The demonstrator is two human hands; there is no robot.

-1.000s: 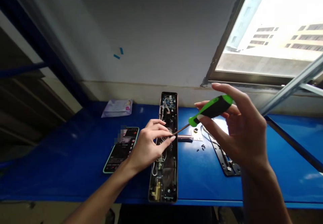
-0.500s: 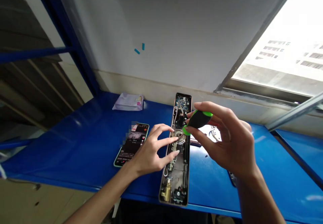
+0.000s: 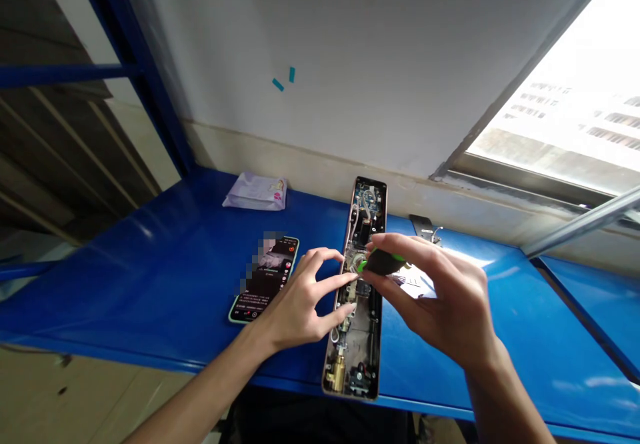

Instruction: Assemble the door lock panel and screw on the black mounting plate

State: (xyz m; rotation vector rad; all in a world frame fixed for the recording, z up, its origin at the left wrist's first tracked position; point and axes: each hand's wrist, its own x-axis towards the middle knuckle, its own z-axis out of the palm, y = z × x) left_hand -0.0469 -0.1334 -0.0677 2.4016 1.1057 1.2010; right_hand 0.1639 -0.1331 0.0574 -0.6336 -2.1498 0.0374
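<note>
My right hand grips a screwdriver by its black and green handle, tilted over the middle of a long, narrow open housing. The screwdriver's tip is hidden behind my fingers. Inside the housing are a circuit board, white wires, black parts and a brass cylinder, like the inside of an electronic door lock. My left hand reaches over the housing's left edge with its fingers apart. Its fingertips are close to the screwdriver's lower end; whether they touch it I cannot tell.
A phone with a lit screen lies left of the housing on the blue table. Behind it is a pale purple packet. A black piece and a white sheet lie to the right, partly behind my right hand.
My right hand and the screwdriver have come lower, the handle now leaning flatter over the housing. My left hand stays at about the same spot. The view has shifted slightly.
</note>
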